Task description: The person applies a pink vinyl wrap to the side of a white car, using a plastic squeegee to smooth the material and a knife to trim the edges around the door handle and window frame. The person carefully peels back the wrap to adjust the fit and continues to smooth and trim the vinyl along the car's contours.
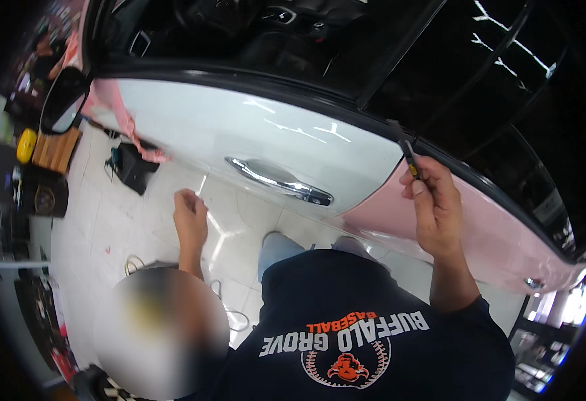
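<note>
In my right hand (436, 204) is a slim black craft knife (412, 166) with a yellow mark, pinched between thumb and fingers. Its tip points up at the black window trim (346, 101), near the line where the white door panel (193, 120) meets the pink rear panel (390, 200); whether they touch I cannot tell. My left hand (190, 217) is raised away from the door with its fingers drawn together. Anything in them is too small to make out. A chrome door handle (276, 184) lies between my hands. Loose pink film (124, 120) hangs at the door's front edge.
The side mirror (64, 100) juts out at the far left. On the pale tiled floor lie a black item (134, 167) and a thin hose or cable (239, 321). A wooden box (56, 150) with a yellow object (26, 145) stands farther left. A round blur covers part of the lower left.
</note>
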Available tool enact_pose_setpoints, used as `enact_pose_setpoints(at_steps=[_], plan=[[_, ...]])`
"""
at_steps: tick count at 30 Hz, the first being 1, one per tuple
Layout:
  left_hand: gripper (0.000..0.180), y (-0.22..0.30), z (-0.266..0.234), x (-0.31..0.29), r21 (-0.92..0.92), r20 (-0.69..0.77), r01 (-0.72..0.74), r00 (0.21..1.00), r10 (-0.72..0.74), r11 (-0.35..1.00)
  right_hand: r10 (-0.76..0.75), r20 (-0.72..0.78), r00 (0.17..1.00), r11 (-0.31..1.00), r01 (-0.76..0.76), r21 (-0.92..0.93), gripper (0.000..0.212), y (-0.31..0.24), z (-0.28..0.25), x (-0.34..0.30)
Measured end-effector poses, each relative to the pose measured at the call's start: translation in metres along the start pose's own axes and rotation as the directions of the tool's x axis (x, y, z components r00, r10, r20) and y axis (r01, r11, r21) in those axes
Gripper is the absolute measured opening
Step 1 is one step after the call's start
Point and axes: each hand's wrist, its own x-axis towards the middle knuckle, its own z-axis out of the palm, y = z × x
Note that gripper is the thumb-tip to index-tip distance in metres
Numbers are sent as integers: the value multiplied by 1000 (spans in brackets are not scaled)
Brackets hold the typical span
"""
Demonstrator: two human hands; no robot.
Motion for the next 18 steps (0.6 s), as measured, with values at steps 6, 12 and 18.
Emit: enact_pose_setpoints(at_steps=[6,12,18], plan=[[29,115,28,28,-84,375,-680,656,655,729,177,-263,948,981,-150,120,27,-19,87,-18],[39,204,75,95,31,503,-998,61,862,52,239,-335,911,965,-260,-20,25,-75,136,-65],[31,207,49,150,268,560,-953,35,828,-140,530,-658,535,810,-549,205,28,-92,136,-208]])
